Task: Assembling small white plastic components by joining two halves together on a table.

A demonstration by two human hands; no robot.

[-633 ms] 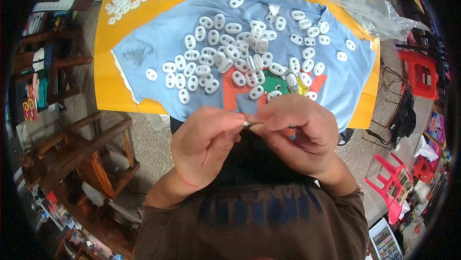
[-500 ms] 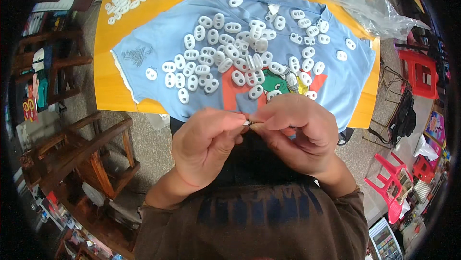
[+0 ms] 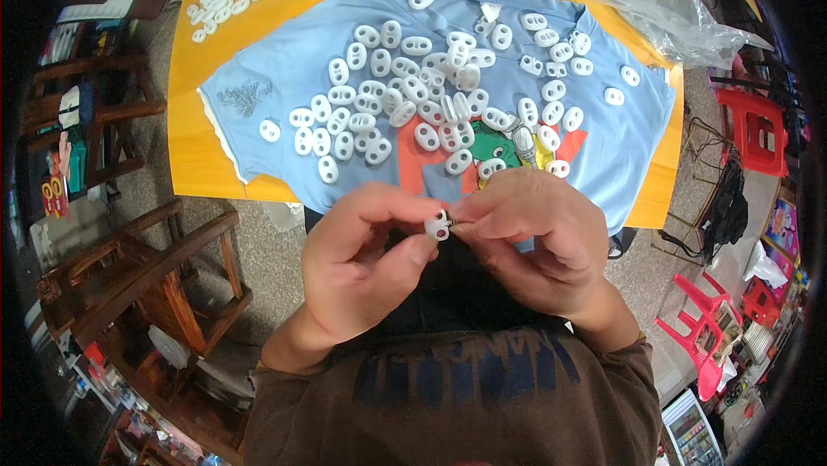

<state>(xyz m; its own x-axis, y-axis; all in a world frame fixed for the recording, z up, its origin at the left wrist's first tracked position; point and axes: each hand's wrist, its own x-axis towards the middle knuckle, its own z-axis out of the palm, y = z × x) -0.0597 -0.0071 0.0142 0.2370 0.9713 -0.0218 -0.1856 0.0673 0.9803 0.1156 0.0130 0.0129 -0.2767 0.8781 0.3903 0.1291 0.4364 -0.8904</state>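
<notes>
Just off the table's near edge, my left hand (image 3: 366, 251) is closed, pinching a small white oval cord-lock piece (image 3: 439, 226) with two holes between thumb and forefinger. From the right, my right hand (image 3: 538, 238) is closed too, its thumb and fingertip gripping a tiny coiled metal spring (image 3: 452, 223) against the white piece. How far the spring enters it cannot be made out. Ahead of both hands, many matching white two-hole cord locks (image 3: 379, 152) lie scattered over a light blue T-shirt (image 3: 284, 61). A small heap of metal springs (image 3: 245, 97) rests on its left sleeve.
The shirt is spread on a yellow table (image 3: 198, 156). More white oval parts (image 3: 233, 1) lie at the back left, and clear plastic bags (image 3: 663, 18) at the back right. A wooden stool (image 3: 172, 285) stands left; red plastic stools (image 3: 702, 328) stand right.
My left hand has turned and shifted slightly left, so the white cord lock now shows its two-holed face. My right hand has hardly moved and still pinches the spring.
</notes>
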